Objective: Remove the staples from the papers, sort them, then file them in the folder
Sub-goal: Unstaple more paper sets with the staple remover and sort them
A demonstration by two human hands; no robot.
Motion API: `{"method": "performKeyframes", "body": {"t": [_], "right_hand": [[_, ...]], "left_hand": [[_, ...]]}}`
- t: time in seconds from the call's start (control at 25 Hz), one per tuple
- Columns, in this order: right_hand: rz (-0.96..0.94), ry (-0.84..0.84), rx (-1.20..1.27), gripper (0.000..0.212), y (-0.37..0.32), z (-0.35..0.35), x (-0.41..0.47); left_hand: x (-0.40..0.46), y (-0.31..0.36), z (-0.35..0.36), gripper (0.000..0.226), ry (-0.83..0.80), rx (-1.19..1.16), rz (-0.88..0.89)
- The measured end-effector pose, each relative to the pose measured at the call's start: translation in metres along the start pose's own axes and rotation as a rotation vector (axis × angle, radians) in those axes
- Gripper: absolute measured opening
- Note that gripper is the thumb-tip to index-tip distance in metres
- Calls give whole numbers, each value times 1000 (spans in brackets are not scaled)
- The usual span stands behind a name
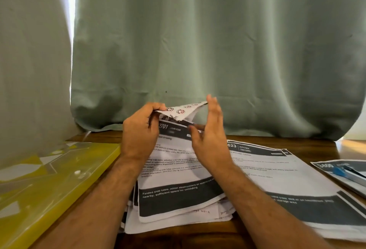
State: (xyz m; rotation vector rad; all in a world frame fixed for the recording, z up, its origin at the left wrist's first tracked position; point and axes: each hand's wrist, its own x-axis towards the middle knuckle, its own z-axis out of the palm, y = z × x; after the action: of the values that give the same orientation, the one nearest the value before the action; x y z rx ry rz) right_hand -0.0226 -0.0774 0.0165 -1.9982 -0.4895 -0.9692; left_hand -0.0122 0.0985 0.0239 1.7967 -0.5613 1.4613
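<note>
yellow folder (45, 181) lies shut on the far left of the table (243, 235), just beside the left forearm, free of the papers.

left hand (138, 132) pinches the far left corner of the top sheet (178, 169) of the middle stack; fingers curl round a folded-back corner flap (181, 110) printed with small round marks. torn, ragged paper shows under the fold. the staple itself cannot be made out.

right hand (208, 136) stands edge-on just right of the flap, fingers straight and together, thumb tip reaching toward the corner; holds nothing as far as can be seen.

step in hand, as judged: working a staple loose at that corner. to do it well: the left pinch stays close to the staple so the pull does not widen the tear; the right thumb and forefinger should straighten the staple legs first, then draw it out square to the sheet. slow pull, paper is already fraying.

right of the hands: second sheet pile (277, 173), headed "kitchen", overlapped by the middle stack. far right edge: third sheet (326, 167) with a blue-tipped tool (344, 171) on it, possibly a remover, too blurred to say. well apart from the right hand.

in the way: the stacks overlap, so sorting needs them parted. curtain (198, 41) hangs behind, touching the table's far edge.
</note>
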Motion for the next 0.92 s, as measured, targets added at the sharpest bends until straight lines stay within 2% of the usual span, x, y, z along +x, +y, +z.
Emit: {"method": "performKeyframes", "body": {"t": [0.08, 0.16, 0.24, 0.28, 0.4, 0.52, 0.64, 0.8, 0.92], "right_hand": [[-58, 108, 57, 77, -1, -5, 3], [-67, 107, 78, 53, 2, -5, 4], [-44, 108, 94, 24, 4, -2, 4], [-35, 111, 109, 18, 4, -1, 3], [-73, 141, 141, 15, 4, -2, 2], [-164, 179, 106, 16, 2, -8, 2], [-261, 176, 78, 18, 0, -11, 1], [-328, 140, 53, 19, 0, -14, -2], [-363, 147, 33, 20, -2, -14, -3]], "left_hand": [[-3, 2, 1, 24, -54, 13, 38], [-6, 5, 3, 26, -121, -6, 37], [-6, 2, 3, 32, -202, 33, -49], [-5, -2, 2, 35, -242, 103, -126], [-4, -18, -2, 27, -220, 374, -318], [-3, -35, -4, 30, -141, 304, -402], [-1, -41, 0, 44, -102, 309, -374], [2, -33, -5, 47, 102, 294, -252], [4, -31, -5, 46, 220, 200, -167]]}}
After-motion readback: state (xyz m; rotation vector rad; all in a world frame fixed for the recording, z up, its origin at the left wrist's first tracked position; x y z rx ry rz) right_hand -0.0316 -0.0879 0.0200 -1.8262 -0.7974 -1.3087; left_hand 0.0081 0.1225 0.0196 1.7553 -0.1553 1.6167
